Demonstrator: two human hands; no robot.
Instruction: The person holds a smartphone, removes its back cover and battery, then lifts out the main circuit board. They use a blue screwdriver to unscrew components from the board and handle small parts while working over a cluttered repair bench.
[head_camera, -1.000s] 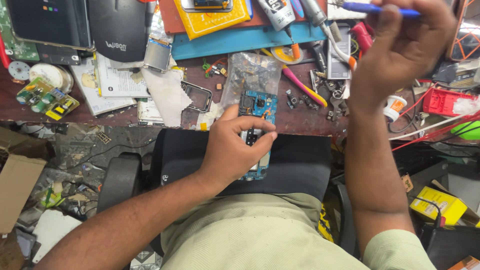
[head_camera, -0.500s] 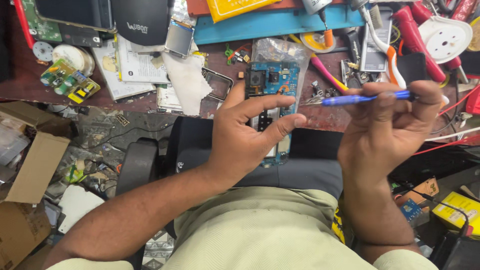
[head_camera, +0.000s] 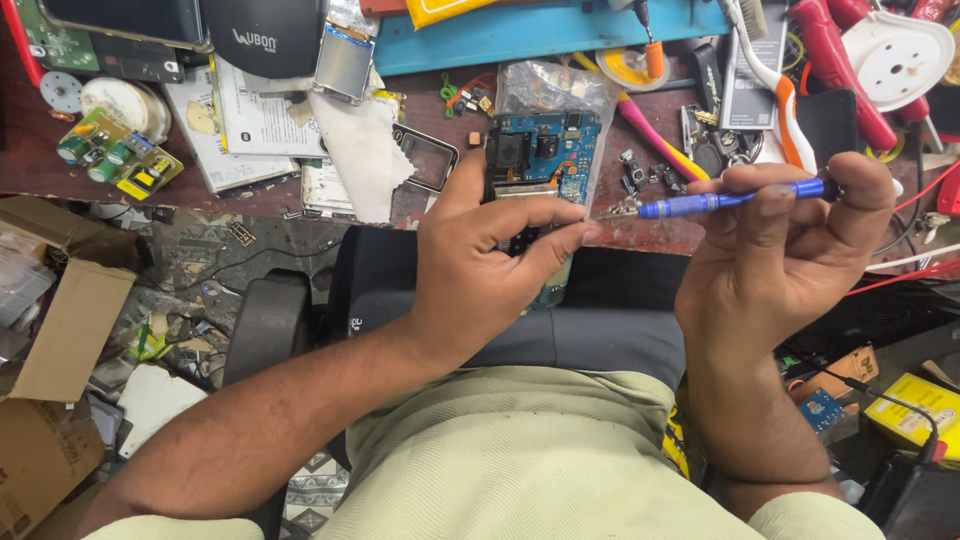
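Both hands nearer now: left hand fingers clasping blue circuit board, right hand fingers pinching blue screwdriver.

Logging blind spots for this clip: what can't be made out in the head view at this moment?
- Lower part of the blue circuit board: covered by the left hand.
- Tip of the blue screwdriver in the right hand: too small to tell its type, or whether it touches the left fingertips.
- Small loose parts on the bench: too small to identify.
- Black device at the top: cut off by the edge.
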